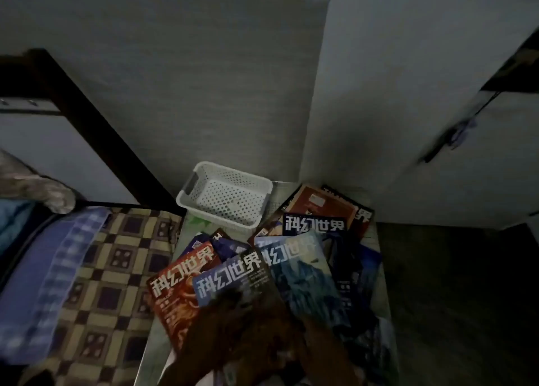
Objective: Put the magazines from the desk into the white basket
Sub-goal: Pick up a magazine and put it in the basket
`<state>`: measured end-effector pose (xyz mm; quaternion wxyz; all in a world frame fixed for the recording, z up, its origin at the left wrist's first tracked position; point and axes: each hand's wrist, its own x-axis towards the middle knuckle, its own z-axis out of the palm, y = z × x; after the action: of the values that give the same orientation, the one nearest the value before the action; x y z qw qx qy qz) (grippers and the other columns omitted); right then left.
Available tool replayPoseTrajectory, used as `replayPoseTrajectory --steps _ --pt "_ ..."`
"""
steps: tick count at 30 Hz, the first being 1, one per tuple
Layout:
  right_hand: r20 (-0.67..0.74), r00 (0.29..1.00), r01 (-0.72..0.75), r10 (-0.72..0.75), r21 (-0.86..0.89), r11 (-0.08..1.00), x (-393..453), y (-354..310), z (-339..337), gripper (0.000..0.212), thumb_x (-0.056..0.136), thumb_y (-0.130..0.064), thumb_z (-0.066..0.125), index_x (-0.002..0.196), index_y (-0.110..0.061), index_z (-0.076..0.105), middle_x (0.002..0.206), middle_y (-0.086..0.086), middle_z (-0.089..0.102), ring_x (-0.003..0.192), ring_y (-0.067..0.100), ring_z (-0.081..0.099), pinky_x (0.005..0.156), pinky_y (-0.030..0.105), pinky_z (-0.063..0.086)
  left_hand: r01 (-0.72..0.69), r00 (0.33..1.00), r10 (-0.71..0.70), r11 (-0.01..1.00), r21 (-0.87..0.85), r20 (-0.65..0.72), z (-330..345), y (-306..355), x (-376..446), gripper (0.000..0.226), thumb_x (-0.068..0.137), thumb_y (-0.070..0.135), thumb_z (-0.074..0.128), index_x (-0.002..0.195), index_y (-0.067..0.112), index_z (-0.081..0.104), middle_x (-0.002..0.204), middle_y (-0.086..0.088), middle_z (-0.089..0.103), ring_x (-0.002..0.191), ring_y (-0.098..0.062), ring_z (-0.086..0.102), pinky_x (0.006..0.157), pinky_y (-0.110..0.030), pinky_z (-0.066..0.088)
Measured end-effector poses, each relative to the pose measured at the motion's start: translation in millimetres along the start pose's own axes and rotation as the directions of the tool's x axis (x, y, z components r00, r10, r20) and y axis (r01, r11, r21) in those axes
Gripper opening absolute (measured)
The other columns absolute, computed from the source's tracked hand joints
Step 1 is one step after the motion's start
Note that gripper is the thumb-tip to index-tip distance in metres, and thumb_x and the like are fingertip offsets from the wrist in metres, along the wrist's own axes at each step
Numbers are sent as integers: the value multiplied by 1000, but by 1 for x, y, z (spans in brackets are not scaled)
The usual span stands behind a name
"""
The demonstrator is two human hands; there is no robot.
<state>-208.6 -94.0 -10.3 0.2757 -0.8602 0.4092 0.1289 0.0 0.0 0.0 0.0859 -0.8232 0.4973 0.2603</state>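
Dim room, magazine-strewn desk [382, 298]

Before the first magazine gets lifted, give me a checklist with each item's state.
1. White basket empty and open side up: ok.
2. Basket within the desk area, beyond the magazines: ok.
3. Magazines still spread out on the desk, none in the basket: ok.
4. Left hand on the blue-covered magazine: ok, but grip cannot tell.
5. Right hand grip: cannot tell, too dark and blurred.
6. Lighting good enough to count the magazines: not ok.
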Motion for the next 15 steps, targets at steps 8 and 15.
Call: replayPoseTrajectory --steps 8,15 --pt "-568 816 18 -108 -162 987 91 9 97 71 93 -61 28 85 -12 79 84 15 75 79 35 70 105 31 35 -276 728 148 957 -89 -669 95 -43 106 37 98 41 42 125 22 58 132 -8 55 120 -31 50 100 -48 38" --pt "-674 722 95 -152 -121 988 102 26 125 85 88 -74 9 96 -21 76 82 2 76 67 23 73 58 35 61 -191 683 63 977 -94 -727 117 -48 112 48 93 60 30 127 38 56 141 11 51 128 -20 45 104 -54 36"
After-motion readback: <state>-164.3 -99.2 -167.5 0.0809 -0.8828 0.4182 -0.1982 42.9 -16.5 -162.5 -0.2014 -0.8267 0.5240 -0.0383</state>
